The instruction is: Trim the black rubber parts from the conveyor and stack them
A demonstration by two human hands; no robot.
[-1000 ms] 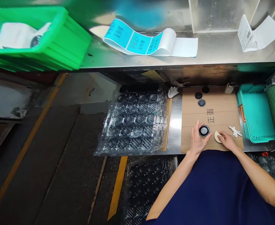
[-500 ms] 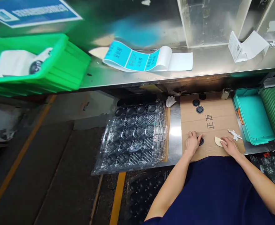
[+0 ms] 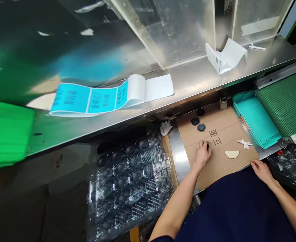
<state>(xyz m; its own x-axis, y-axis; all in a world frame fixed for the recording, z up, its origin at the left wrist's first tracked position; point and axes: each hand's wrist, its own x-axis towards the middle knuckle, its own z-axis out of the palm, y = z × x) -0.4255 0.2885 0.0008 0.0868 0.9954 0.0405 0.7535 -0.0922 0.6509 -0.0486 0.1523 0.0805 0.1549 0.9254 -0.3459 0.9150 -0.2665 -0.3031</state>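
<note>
My left hand (image 3: 202, 154) is over the cardboard sheet (image 3: 213, 168), its fingers closed on a small black round piece (image 3: 208, 146) that shows only in part. My right hand (image 3: 262, 170) lies at the sheet's near right edge with its fingers stretched out and nothing visible in them. Between the hands, a cream half-round piece (image 3: 232, 154) rests flat on the cardboard. Beyond my left hand sit a black ring-shaped piece (image 3: 201, 127) and two more black round pieces, one of them a dark disc (image 3: 195, 121). A white crumpled strip (image 3: 244, 144) is to the right.
Clear plastic trays (image 3: 130, 181) with black round parts are stacked at left. A turquoise bin (image 3: 257, 119) stands by a green conveyor belt (image 3: 286, 97). Above runs a metal shelf (image 3: 185, 80) bearing a blue label roll (image 3: 89, 99). A small bottle (image 3: 223, 103) stands behind the cardboard.
My right hand has let go of the cream half-round piece and moved right to the cardboard's edge. My left hand has picked up the black round piece near it. The view has swung right.
</note>
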